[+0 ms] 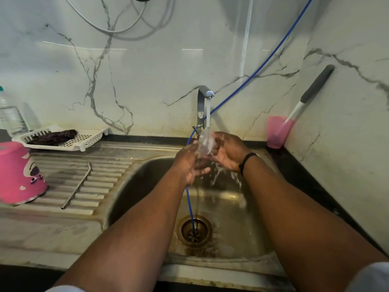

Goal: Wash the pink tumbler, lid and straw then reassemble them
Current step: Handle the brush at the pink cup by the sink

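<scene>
Running from the steel tap (205,95) at the back edge of the steel sink (242,209), a stream of water falls onto a clear plastic lid (205,144) held between both hands above the basin's back half. The left hand (190,163) cups it from the left with fingers curled around it; the right hand (226,152), palm turned inward, grips its other side, a black band (247,162) on the wrist. Both forearms reach in over the sink's front edge, leaving the basin floor open around the drain (194,230), where a thin blue hose (190,205) ends. On the ribbed drainboard left of the basin lies the bent metal straw (76,185); the pink tumbler (17,172) stands upside down at the worktop's left edge. A pink cup (277,131) holding a grey-handled brush (309,93) sits in the back right corner.
</scene>
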